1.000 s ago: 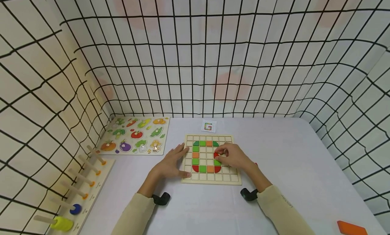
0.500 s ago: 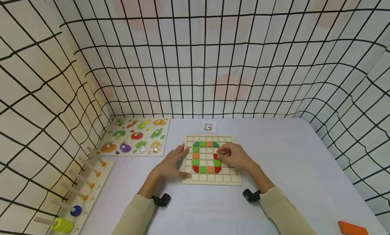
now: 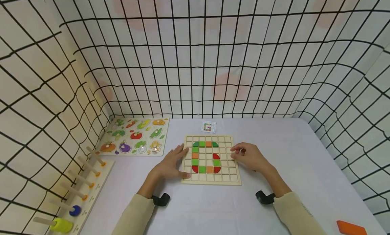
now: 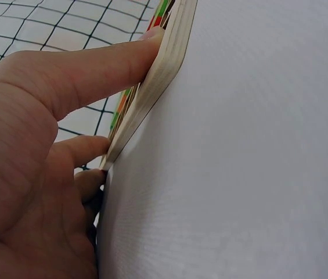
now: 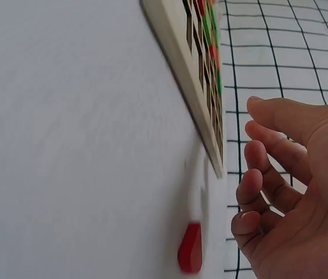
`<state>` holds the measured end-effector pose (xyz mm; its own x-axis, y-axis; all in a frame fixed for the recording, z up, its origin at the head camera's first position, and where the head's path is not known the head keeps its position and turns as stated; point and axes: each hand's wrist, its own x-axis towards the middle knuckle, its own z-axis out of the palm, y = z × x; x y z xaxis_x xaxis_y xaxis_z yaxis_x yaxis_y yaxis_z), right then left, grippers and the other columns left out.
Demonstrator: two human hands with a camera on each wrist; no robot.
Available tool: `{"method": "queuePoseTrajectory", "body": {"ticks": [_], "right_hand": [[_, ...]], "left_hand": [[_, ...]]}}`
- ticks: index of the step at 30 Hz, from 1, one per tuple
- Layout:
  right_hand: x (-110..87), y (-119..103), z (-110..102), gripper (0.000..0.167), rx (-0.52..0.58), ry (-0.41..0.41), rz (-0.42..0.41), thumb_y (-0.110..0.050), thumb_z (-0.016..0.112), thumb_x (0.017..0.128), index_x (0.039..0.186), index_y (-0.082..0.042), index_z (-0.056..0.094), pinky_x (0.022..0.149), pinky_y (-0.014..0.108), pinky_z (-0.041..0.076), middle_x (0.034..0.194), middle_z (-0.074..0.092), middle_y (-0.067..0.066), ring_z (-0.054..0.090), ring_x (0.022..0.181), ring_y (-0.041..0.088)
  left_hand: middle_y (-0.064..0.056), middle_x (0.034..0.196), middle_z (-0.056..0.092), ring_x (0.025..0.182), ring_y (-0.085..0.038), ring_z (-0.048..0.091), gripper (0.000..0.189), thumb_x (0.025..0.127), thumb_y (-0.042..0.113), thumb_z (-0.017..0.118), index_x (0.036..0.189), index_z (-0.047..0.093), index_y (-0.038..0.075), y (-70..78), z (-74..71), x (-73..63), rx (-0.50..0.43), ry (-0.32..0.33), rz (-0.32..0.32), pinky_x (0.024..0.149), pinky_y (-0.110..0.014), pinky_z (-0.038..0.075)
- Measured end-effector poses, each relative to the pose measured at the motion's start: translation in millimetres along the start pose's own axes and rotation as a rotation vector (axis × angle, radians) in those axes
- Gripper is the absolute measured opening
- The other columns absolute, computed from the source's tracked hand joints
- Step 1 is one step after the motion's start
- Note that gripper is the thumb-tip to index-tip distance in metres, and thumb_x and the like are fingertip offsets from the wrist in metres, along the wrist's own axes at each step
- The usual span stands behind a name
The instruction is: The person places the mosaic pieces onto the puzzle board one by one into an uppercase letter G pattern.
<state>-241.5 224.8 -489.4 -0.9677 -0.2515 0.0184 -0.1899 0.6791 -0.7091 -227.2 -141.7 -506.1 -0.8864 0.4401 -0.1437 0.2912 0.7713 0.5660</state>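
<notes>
A wooden grid board (image 3: 229,177) lies mid-table, with green, orange and red tiles set in its squares in a G shape. My left hand (image 3: 170,164) is spread at its left side, thumb and fingertips resting on the edge; in the left wrist view the thumb (image 4: 111,70) lies straight on the board's rim. My right hand (image 3: 250,157) hovers by the board's right edge, fingers loosely bent and holding nothing. A red rounded tile (image 3: 216,156) sits in the grid at the G's inner end. In the right wrist view a loose red piece (image 5: 191,249) lies on the table by the right hand.
A small card (image 3: 208,127) with a G pattern lies behind the board. Left of it are a vegetable puzzle board (image 3: 146,128) and a peg rack (image 3: 99,180) with coloured rings. An orange block (image 3: 351,227) lies front right. Black netting (image 3: 195,65) encloses the table.
My right hand has let go of the red tile, now in its square, and moved right toward the board's edge. The left hand stays where it was.
</notes>
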Motion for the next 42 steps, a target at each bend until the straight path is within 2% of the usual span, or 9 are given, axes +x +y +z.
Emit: {"method": "queuePoseTrajectory", "body": {"ticks": [2,6,9,12,22,27,31,37,42], "right_hand": [[-3.6,5.7,-4.6,0.022,0.013,0.003,0.017,-0.021,0.075,0.093,0.112,-0.011,0.074,0.051,0.024,0.043,0.093,0.061,0.004,0.051,0.068,0.016],[-9.7,19.0,-10.8,0.023,-0.005,0.014,0.035,-0.023,0.077,0.092,0.112,-0.012,0.074,0.047,0.025,0.044,0.093,0.061,0.004,0.051,0.065,0.015],[-14.3,28.2,-14.7,0.025,-0.046,0.039,0.028,-0.026,0.079,0.090,0.110,-0.012,0.074,0.057,0.024,0.045,0.092,0.063,0.003,0.052,0.075,0.015],[-20.5,35.0,-19.5,0.027,-0.065,0.054,0.020,-0.027,0.081,0.089,0.110,-0.011,0.075,0.060,0.024,0.044,0.091,0.063,0.002,0.052,0.076,0.015],[-46.2,54.2,-39.1,0.038,-0.142,0.045,0.081,-0.043,0.089,0.079,0.100,-0.015,0.074,0.065,0.025,0.041,0.090,0.064,0.000,0.050,0.081,0.017],[-52.0,58.4,-44.6,0.038,-0.178,0.010,0.095,-0.043,0.091,0.074,0.093,-0.017,0.071,0.066,0.026,0.040,0.086,0.062,-0.002,0.048,0.082,0.017],[-52.1,57.2,-46.4,0.031,-0.168,-0.004,0.072,-0.037,0.089,0.077,0.090,-0.017,0.071,0.066,0.026,0.040,0.083,0.061,-0.002,0.048,0.081,0.017],[-45.5,56.1,-41.2,0.011,-0.132,0.003,0.048,-0.019,0.078,0.089,0.099,-0.015,0.075,0.067,0.026,0.043,0.085,0.062,-0.002,0.051,0.080,0.016],[-40.3,55.7,-36.5,0.010,-0.124,0.019,0.027,-0.014,0.073,0.093,0.102,-0.015,0.077,0.067,0.024,0.044,0.087,0.065,-0.002,0.052,0.080,0.015]], "left_hand": [[-0.002,0.175,0.011,0.163,-0.024,0.008,0.109,0.075,0.049,0.086,0.164,0.030,0.019,-0.7,0.0,-0.1,-0.002,0.005,0.001,0.132,-0.051,0.011],[-0.002,0.175,0.010,0.163,-0.024,0.007,0.109,0.076,0.049,0.086,0.164,0.029,0.019,-1.4,-1.0,-0.7,-0.003,0.002,0.000,0.132,-0.050,0.011],[-0.001,0.175,0.010,0.163,-0.024,0.007,0.108,0.076,0.049,0.085,0.164,0.030,0.020,-1.2,-1.7,-1.7,-0.006,0.000,-0.003,0.132,-0.050,0.010],[-0.001,0.175,0.011,0.163,-0.024,0.007,0.109,0.075,0.049,0.086,0.164,0.030,0.020,-0.9,-2.2,-2.3,-0.012,0.004,-0.004,0.132,-0.050,0.010],[0.000,0.175,0.009,0.163,-0.023,0.007,0.110,0.075,0.050,0.086,0.165,0.028,0.021,0.9,-1.5,-1.1,0.006,0.001,-0.011,0.132,-0.050,0.011],[-0.002,0.175,0.012,0.163,-0.025,0.008,0.109,0.075,0.048,0.087,0.164,0.031,0.020,1.6,-2.1,-1.4,-0.003,0.015,-0.009,0.131,-0.052,0.012],[-0.001,0.175,0.011,0.163,-0.024,0.007,0.109,0.075,0.049,0.087,0.164,0.030,0.021,1.5,-2.3,-1.3,0.000,0.014,-0.012,0.132,-0.051,0.011],[-0.001,0.175,0.010,0.163,-0.024,0.007,0.109,0.075,0.049,0.086,0.164,0.030,0.021,1.7,-2.1,-2.2,-0.008,0.006,-0.007,0.132,-0.051,0.010],[-0.001,0.175,0.010,0.163,-0.024,0.007,0.109,0.075,0.050,0.086,0.164,0.030,0.021,2.6,-0.5,-1.5,-0.016,0.003,-0.005,0.132,-0.051,0.011]]}}
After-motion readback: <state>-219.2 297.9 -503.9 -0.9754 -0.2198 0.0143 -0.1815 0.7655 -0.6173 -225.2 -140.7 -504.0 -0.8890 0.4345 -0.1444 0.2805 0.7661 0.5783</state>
